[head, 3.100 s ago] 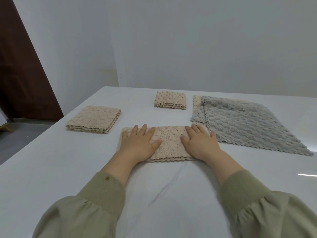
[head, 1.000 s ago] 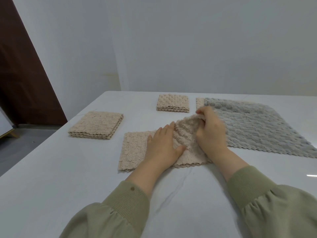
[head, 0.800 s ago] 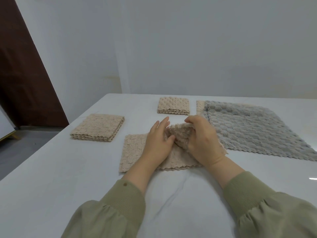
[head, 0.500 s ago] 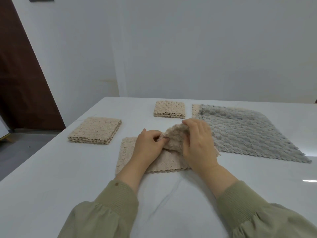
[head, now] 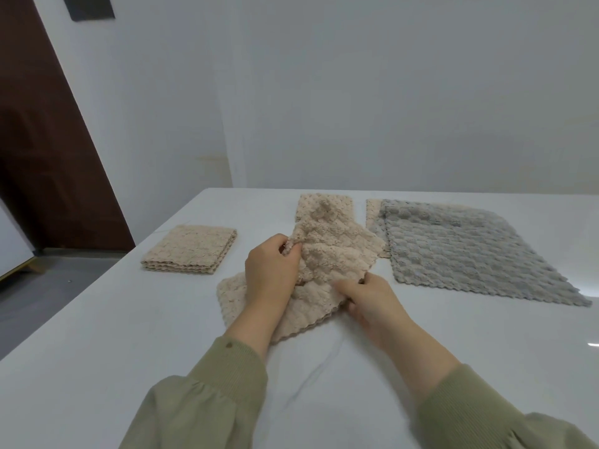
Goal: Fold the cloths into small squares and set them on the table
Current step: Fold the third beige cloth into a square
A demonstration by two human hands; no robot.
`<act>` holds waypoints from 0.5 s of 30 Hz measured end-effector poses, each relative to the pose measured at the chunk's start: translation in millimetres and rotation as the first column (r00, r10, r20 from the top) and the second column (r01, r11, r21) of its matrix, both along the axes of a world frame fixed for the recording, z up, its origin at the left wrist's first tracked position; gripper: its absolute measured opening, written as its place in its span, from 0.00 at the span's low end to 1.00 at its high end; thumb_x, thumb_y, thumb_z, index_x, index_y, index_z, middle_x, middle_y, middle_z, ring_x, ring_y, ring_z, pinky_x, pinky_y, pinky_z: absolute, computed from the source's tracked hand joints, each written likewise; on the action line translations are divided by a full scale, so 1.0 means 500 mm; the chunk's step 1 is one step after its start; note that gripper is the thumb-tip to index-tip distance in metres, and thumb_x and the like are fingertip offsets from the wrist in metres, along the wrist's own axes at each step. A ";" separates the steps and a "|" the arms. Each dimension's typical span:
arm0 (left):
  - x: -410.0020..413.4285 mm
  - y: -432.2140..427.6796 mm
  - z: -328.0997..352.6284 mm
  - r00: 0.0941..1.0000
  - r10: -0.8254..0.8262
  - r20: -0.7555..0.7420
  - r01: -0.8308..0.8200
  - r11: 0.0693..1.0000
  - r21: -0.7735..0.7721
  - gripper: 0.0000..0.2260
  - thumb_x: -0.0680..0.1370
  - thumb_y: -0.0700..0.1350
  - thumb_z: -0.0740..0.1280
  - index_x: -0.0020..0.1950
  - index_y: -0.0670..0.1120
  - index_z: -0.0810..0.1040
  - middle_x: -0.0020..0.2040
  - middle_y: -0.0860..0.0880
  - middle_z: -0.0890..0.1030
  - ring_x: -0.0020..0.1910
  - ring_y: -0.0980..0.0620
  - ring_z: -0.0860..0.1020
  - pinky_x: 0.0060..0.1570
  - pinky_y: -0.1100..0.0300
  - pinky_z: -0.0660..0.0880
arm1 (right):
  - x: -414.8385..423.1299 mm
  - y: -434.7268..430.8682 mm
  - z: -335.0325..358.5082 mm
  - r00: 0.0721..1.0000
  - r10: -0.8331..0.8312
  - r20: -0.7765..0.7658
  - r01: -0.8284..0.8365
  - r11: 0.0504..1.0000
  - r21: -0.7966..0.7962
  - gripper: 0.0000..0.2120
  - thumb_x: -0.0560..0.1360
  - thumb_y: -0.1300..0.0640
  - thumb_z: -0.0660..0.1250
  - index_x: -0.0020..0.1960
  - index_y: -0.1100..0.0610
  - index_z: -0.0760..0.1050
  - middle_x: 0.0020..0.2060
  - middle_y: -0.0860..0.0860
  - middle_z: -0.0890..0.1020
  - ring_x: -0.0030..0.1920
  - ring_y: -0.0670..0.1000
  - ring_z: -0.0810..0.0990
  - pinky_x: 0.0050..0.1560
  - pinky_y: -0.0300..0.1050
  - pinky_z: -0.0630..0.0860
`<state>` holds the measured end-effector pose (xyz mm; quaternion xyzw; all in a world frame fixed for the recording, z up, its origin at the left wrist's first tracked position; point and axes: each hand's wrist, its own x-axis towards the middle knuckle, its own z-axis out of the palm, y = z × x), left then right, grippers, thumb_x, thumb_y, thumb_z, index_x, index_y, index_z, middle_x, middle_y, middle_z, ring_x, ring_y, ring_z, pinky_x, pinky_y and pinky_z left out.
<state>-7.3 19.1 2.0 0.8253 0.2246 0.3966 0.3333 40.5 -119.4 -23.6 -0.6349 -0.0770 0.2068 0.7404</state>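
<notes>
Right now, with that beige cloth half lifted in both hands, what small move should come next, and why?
Probably carry the raised end leftward. The left hand and right hand both pinch the beige cloth, its right part lifted, its left end flat on the table, so the fold is unfinished.

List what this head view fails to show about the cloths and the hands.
- Far folded beige square: near part hidden behind the lifted beige cloth.
- Beige cloth under the grey cloth: only a left strip shows.
- Left hand fingertips: buried in a fold.
- Dark object on the wall: cut off by the top edge.
</notes>
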 end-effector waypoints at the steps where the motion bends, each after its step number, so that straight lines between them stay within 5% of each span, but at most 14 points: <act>1: 0.002 0.004 0.002 1.000 -0.021 -0.022 0.021 1.000 0.012 0.19 0.75 0.46 0.68 0.30 0.46 0.61 0.25 0.51 0.61 0.27 0.53 0.59 0.26 0.62 0.56 | 0.003 0.002 -0.006 0.998 -0.027 0.057 0.032 0.994 -0.100 0.04 0.72 0.65 0.67 0.46 0.61 0.78 0.47 0.61 0.84 0.50 0.60 0.82 0.54 0.60 0.78; 3: 0.005 0.021 0.007 0.986 -0.094 -0.141 0.091 0.996 -0.025 0.19 0.75 0.47 0.69 0.31 0.45 0.63 0.26 0.50 0.63 0.28 0.51 0.61 0.28 0.60 0.56 | 0.013 -0.001 -0.009 0.990 -0.097 0.104 0.115 0.977 -0.179 0.03 0.71 0.64 0.65 0.43 0.59 0.77 0.45 0.62 0.83 0.47 0.60 0.82 0.53 0.64 0.77; 5: 0.003 0.040 0.016 0.945 -0.256 -0.206 0.191 0.938 -0.290 0.16 0.73 0.48 0.71 0.32 0.44 0.68 0.28 0.47 0.68 0.28 0.50 0.67 0.31 0.59 0.63 | 0.023 -0.013 0.002 0.990 -0.125 0.061 0.130 0.986 -0.100 0.05 0.73 0.66 0.63 0.44 0.59 0.77 0.43 0.60 0.83 0.44 0.58 0.82 0.50 0.59 0.79; 8: -0.006 0.050 0.021 0.877 -0.481 -0.020 0.301 0.580 -0.757 0.09 0.73 0.44 0.71 0.45 0.38 0.79 0.42 0.39 0.82 0.43 0.42 0.80 0.45 0.50 0.78 | 0.040 -0.035 0.025 0.998 0.014 -0.067 -0.007 0.994 0.108 0.10 0.76 0.70 0.59 0.53 0.65 0.76 0.43 0.59 0.83 0.41 0.56 0.83 0.43 0.49 0.81; 10: -0.012 0.050 0.023 0.820 -0.569 0.056 0.323 0.380 -0.867 0.06 0.76 0.39 0.68 0.50 0.38 0.79 0.47 0.39 0.82 0.45 0.43 0.81 0.47 0.52 0.79 | 0.044 -0.051 0.038 0.986 0.148 -0.073 -0.143 0.987 0.069 0.09 0.77 0.70 0.58 0.55 0.65 0.74 0.42 0.59 0.82 0.37 0.53 0.82 0.36 0.44 0.80; 12: -0.013 0.052 0.019 0.786 -0.618 -0.023 0.297 0.410 -0.863 0.06 0.76 0.37 0.67 0.52 0.39 0.79 0.46 0.41 0.82 0.43 0.46 0.81 0.46 0.54 0.79 | 0.050 -0.062 0.040 0.978 0.204 -0.046 -0.205 0.978 -0.030 0.07 0.78 0.69 0.58 0.50 0.65 0.75 0.33 0.55 0.82 0.29 0.49 0.81 0.28 0.38 0.76; 15: -0.006 0.050 0.002 0.848 -0.462 -0.258 0.203 0.734 -0.648 0.03 0.74 0.39 0.70 0.47 0.44 0.80 0.41 0.46 0.82 0.36 0.50 0.79 0.38 0.59 0.77 | 0.064 -0.066 0.024 0.979 0.097 0.182 -0.051 0.968 -0.247 0.05 0.77 0.66 0.62 0.48 0.68 0.75 0.30 0.54 0.79 0.27 0.49 0.76 0.30 0.40 0.74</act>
